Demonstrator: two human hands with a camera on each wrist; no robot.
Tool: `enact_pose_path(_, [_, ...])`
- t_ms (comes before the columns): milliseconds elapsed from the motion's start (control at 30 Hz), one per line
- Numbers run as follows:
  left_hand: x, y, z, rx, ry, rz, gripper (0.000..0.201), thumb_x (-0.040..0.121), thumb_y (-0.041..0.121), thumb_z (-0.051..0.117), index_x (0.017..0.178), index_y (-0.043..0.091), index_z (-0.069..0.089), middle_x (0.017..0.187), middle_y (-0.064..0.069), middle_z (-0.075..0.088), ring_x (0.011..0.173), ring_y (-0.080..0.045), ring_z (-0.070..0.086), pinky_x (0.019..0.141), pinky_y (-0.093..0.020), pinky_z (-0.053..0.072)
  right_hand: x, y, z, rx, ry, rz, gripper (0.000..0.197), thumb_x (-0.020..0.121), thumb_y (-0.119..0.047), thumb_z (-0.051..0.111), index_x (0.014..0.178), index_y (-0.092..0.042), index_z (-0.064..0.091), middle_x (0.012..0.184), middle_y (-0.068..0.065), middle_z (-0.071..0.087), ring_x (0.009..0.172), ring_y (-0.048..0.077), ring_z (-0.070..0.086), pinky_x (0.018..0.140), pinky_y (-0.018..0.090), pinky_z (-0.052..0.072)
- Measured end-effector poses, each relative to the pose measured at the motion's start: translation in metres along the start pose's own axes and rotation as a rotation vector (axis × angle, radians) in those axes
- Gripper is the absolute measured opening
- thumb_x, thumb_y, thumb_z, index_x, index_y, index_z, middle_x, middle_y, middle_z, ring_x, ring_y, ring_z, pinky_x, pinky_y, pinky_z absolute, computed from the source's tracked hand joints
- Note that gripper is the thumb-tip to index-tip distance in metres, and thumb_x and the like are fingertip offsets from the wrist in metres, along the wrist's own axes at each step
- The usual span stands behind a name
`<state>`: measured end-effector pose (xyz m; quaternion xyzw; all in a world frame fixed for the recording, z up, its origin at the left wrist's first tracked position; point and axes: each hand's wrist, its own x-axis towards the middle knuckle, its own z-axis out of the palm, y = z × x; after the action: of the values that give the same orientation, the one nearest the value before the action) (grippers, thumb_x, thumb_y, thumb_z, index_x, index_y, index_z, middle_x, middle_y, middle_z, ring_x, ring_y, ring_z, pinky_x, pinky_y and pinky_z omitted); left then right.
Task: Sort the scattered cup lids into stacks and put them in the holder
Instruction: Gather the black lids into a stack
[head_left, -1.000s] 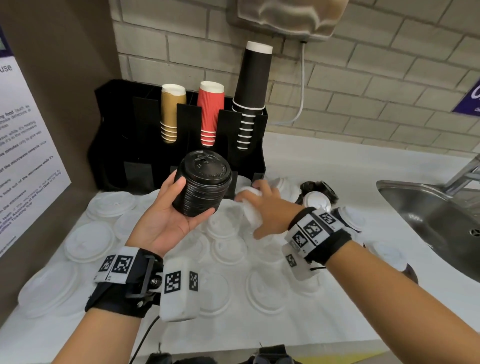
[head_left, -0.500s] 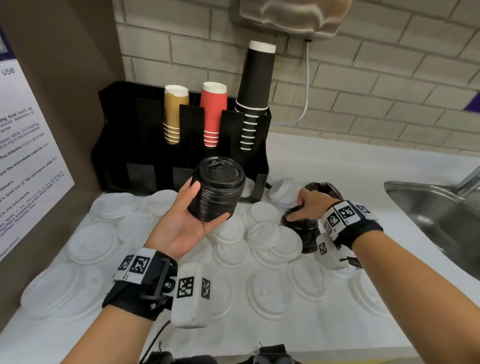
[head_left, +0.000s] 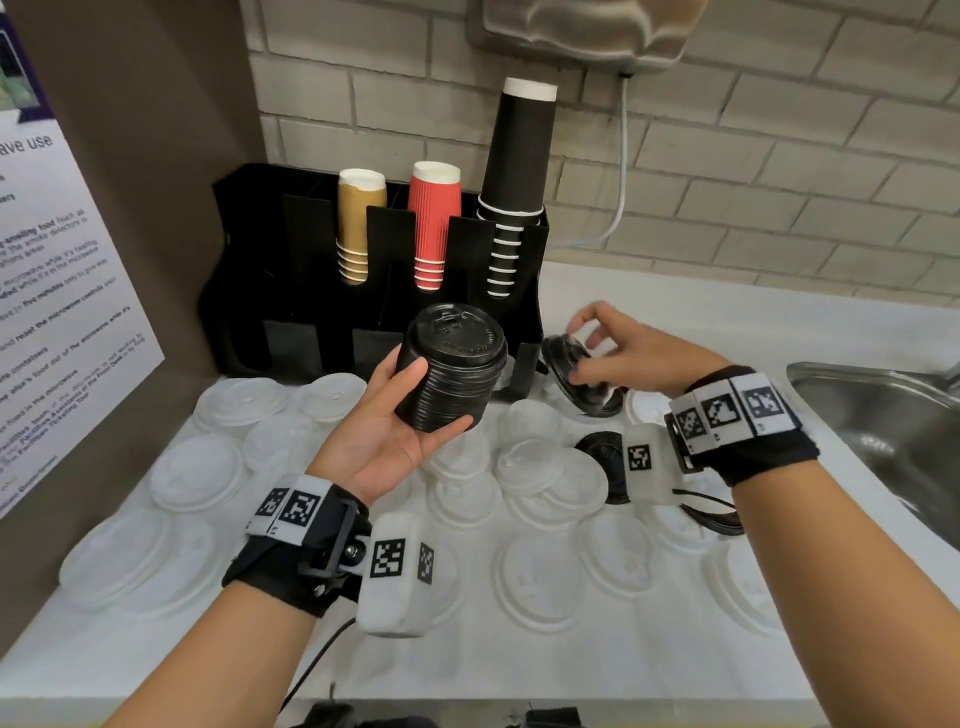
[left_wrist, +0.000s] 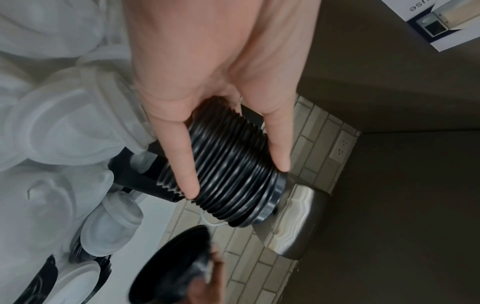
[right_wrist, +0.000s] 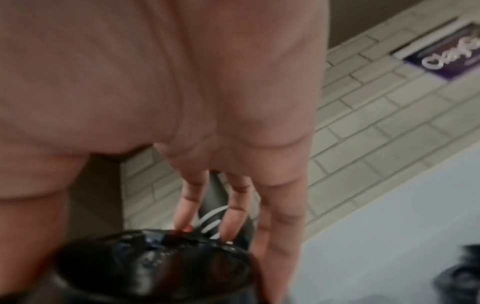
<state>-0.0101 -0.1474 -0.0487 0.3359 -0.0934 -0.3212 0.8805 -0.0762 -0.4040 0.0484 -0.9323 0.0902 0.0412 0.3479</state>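
Fingers (head_left: 441, 426) of the left hand (head_left: 384, 431) curl round a tall stack of black lids (head_left: 449, 374), held up in front of the black holder (head_left: 270, 291). Over to the right, the right hand (head_left: 623, 353) pinches a small black lid stack (head_left: 574, 376) and tips it on its side, just above the white surface (head_left: 519, 665). Lots of white lids (head_left: 540, 587) lie flat all over it. One more black lid (head_left: 602, 449) sits near the right wrist.
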Motion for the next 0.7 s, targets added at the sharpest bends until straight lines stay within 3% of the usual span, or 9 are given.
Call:
enact_pose_path(67, [0.000, -0.002, 0.001, 0.010, 0.006, 0.000, 0.058, 0.085, 0.024, 0.064, 0.140, 0.025, 0.046, 0.126, -0.008, 0.067, 0.114, -0.031, 0.064, 0.075, -0.040, 0.059, -0.008, -0.020, 0.003, 0.122, -0.001, -0.169, 0.049, 0.079, -0.010, 0.072, 0.114, -0.032, 0.048, 0.108, 0.001, 0.045, 0.085, 0.017, 0.057, 0.069, 0.018, 0.051])
enact_pose_path(133, [-0.001, -0.005, 0.002, 0.037, 0.005, -0.003, 0.058, 0.083, 0.025, 0.067, 0.139, 0.026, 0.049, 0.126, -0.007, 0.067, 0.114, -0.029, 0.064, 0.075, -0.041, 0.058, -0.011, -0.035, 0.007, 0.123, 0.008, -0.281, 0.056, 0.078, -0.008, 0.072, 0.122, -0.031, 0.048, 0.109, 0.000, 0.043, 0.088, 0.017, 0.058, 0.071, 0.013, 0.051])
enact_pose_path(267, [-0.003, -0.016, 0.004, 0.064, 0.000, -0.019, 0.062, 0.075, 0.025, 0.075, 0.133, 0.028, 0.053, 0.122, -0.004, 0.068, 0.112, -0.028, 0.065, 0.075, -0.043, 0.058, -0.010, -0.056, 0.013, 0.011, 0.005, -0.380, 0.054, 0.078, -0.010, 0.073, 0.124, -0.029, 0.052, 0.119, 0.005, 0.044, 0.098, 0.017, 0.057, 0.072, 0.004, 0.047])
enact_pose_path(433, [-0.008, -0.026, 0.009, 0.068, 0.031, -0.032, 0.062, 0.078, 0.019, 0.070, 0.136, 0.029, 0.050, 0.126, -0.006, 0.067, 0.110, -0.029, 0.066, 0.073, -0.045, 0.058, -0.006, -0.071, 0.018, -0.100, -0.142, -0.415, 0.051, 0.078, -0.017, 0.070, 0.125, -0.029, 0.054, 0.110, 0.000, 0.058, 0.094, 0.015, 0.061, 0.072, 0.016, 0.052])
enact_pose_path(567, [-0.013, -0.028, 0.014, 0.065, 0.052, -0.026, 0.065, 0.077, 0.018, 0.070, 0.138, 0.027, 0.049, 0.133, -0.009, 0.061, 0.110, -0.030, 0.066, 0.073, -0.046, 0.058, -0.003, -0.076, 0.022, -0.231, -0.217, -0.461, 0.052, 0.079, -0.013, 0.070, 0.125, -0.030, 0.055, 0.115, 0.002, 0.056, 0.101, 0.017, 0.058, 0.085, 0.030, 0.054])
enact_pose_path(700, [-0.016, -0.029, 0.017, 0.036, 0.057, -0.011, 0.063, 0.079, 0.019, 0.067, 0.139, 0.025, 0.049, 0.131, -0.008, 0.063, 0.110, -0.030, 0.067, 0.073, -0.045, 0.059, -0.004, -0.075, 0.022, -0.201, -0.210, -0.484, 0.053, 0.075, -0.015, 0.072, 0.123, -0.031, 0.056, 0.116, 0.005, 0.054, 0.100, 0.017, 0.058, 0.079, 0.022, 0.053])
